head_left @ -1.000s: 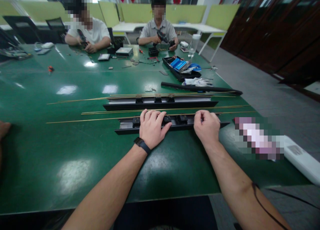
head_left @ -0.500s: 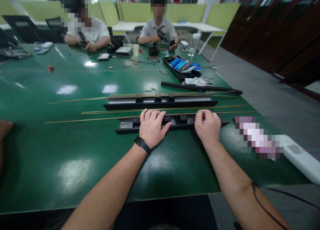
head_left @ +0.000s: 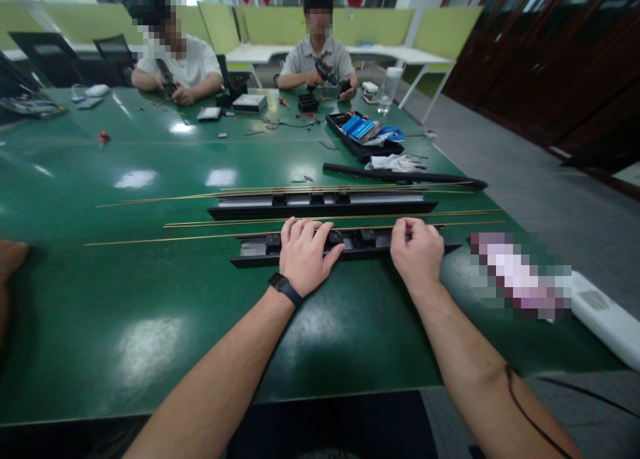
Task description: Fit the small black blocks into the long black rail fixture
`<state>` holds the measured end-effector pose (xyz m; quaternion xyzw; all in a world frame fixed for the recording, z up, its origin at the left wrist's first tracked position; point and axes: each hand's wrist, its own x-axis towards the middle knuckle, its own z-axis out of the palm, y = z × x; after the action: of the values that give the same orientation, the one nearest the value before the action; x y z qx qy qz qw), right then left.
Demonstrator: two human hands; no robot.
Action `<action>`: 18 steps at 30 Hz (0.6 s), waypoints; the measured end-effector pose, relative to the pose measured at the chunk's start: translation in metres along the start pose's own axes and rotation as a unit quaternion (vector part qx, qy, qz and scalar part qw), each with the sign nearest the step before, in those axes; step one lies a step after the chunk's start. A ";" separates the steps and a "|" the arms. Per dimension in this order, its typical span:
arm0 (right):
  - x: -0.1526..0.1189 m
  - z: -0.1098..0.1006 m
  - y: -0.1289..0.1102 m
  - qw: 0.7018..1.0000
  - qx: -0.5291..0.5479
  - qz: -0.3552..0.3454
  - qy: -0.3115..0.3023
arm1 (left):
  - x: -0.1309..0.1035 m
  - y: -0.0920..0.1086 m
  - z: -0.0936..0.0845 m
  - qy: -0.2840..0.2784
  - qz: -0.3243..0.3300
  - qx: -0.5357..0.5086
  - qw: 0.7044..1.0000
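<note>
A black and silver rail (head_left: 255, 248) with small black blocks (head_left: 366, 237) in it lies across the green table near me. My left hand (head_left: 306, 256) rests over its middle, fingers bent over the far edge and thumb apart, against the blocks. At the rail's right part, my right hand (head_left: 416, 249) is closed in a pinch on a thin brass rod (head_left: 150, 240), which runs left along the rail and past its end. More brass rods (head_left: 200, 224) lie just behind. Farther back is a second rail (head_left: 320, 211) with black blocks.
Behind the rails are a black tube (head_left: 405, 176), white gloves (head_left: 397, 163) and a black tray (head_left: 365, 152) with blue items. Two people sit across the table (head_left: 150, 359). Another person's hand (head_left: 13, 256) shows at the left edge. A white device (head_left: 603, 319) lies at right.
The left end of the brass rod has shifted slightly to the left. Both my hands keep nearly the same place and pose.
</note>
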<state>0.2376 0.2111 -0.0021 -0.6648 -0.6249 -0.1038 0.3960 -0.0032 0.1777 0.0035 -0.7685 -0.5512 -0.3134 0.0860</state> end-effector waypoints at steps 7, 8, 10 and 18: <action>-0.001 -0.001 -0.002 1.000 0.002 -0.019 -0.014 | 0.000 0.000 -0.001 -0.004 -0.002 0.002 1.000; -0.001 -0.001 -0.003 1.000 0.007 -0.023 -0.016 | 0.001 0.000 -0.001 -0.003 -0.001 0.001 1.000; -0.002 0.000 -0.004 0.999 0.017 -0.029 -0.021 | 0.000 0.000 -0.001 -0.002 -0.001 0.001 1.000; 0.000 0.001 0.001 1.000 0.003 0.004 -0.005 | 0.000 0.000 0.001 0.003 0.000 -0.001 1.000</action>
<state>0.2386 0.2120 -0.0030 -0.6668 -0.6243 -0.0969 0.3951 -0.0030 0.1778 0.0029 -0.7679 -0.5502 -0.3164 0.0866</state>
